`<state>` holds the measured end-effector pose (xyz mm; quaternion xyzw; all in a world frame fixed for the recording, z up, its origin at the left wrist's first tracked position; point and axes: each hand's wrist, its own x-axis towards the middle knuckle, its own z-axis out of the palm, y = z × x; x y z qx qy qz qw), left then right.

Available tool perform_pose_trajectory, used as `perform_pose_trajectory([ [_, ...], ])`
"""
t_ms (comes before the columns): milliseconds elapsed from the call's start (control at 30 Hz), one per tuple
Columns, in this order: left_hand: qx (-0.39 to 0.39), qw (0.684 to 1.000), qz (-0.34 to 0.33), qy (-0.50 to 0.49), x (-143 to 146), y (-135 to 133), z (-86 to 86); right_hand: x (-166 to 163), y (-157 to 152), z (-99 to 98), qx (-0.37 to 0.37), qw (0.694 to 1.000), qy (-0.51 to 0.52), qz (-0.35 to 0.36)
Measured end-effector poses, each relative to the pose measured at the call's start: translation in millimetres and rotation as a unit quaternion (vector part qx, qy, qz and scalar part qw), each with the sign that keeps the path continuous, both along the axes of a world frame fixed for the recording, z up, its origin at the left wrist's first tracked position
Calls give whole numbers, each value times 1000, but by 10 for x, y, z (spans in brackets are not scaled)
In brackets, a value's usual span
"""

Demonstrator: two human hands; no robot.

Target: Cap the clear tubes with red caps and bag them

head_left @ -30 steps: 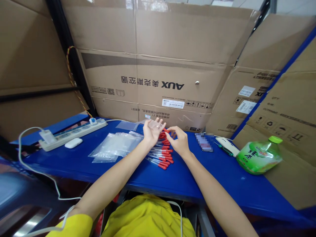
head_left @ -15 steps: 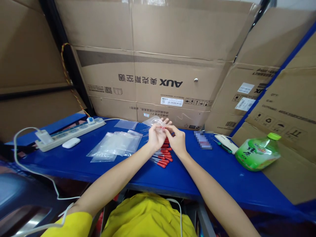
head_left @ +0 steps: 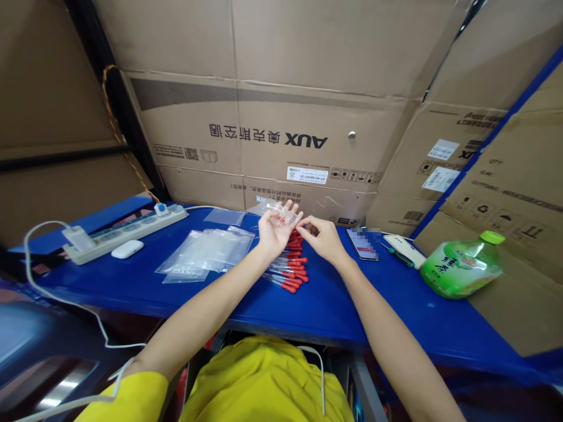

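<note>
My left hand [head_left: 273, 233] is turned palm up, its thumb side holding a clear zip bag [head_left: 281, 215] that lies across the fingers. Something red shows through the plastic. Thumb and index finger of my right hand [head_left: 324, 239] are pinched together at the bag's right end, beside my left fingertips. Below both hands lies a pile of clear plastic droppers with red bulb ends [head_left: 291, 274], the red ends pointing right. The pile's far part is hidden by my hands. A stack of flat clear zip bags [head_left: 206, 255] lies left of the droppers.
One more flat bag [head_left: 224, 217] lies behind the stack. A power strip [head_left: 127, 234] and white earbud case [head_left: 127, 249] are at left. At right are a phone [head_left: 363, 243], a cream-coloured object [head_left: 404, 251] and a green drink bottle [head_left: 460, 268]. Cardboard [head_left: 272, 105] walls the table's back.
My right hand's pinched fingers have shifted right along the bag, from over my left palm to beside its fingertips. My left palm is more exposed. The view has tilted slightly.
</note>
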<state>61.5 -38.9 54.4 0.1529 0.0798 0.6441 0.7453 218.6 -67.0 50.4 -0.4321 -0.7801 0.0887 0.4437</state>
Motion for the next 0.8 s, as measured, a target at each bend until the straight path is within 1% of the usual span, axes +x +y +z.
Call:
perform_pose_trajectory([
  [67, -9, 1000, 11, -2, -49, 41, 8, 112, 25, 30, -76, 994, -76, 11],
  [167, -19, 999, 33, -6, -111, 89, 22, 209, 20, 41, -218, 963, -146, 69],
  [233, -24, 999, 44, -11, -142, 113, 27, 224, 1, 30, -296, 937, -151, 110],
  [267, -26, 998, 48, -15, -155, 123, 28, 223, -6, 22, -320, 928, -145, 127],
  [333, -25, 998, 55, -20, -176, 143, 25, 216, -8, 10, -337, 921, -123, 152],
  [367, -24, 998, 58, -21, -186, 153, 22, 214, -2, 8, -331, 923, -111, 160],
  [433, -24, 997, 62, -24, -207, 174, 16, 217, 20, 13, -291, 938, -93, 163],
  [533, -26, 997, 65, -34, -242, 209, 14, 218, 47, 43, -177, 976, -53, 119],
  [600, -26, 996, 70, -40, -266, 231, 20, 202, 40, 70, -95, 992, 11, 80],
  [700, -26, 995, 81, -42, -293, 252, 28, 139, -14, 107, 14, 992, 122, 32],
  [767, -28, 995, 85, -39, -293, 253, 26, 79, -69, 122, 69, 984, 163, 1],
  [800, -30, 995, 84, -36, -286, 248, 22, 47, -96, 125, 89, 982, 168, -10],
])
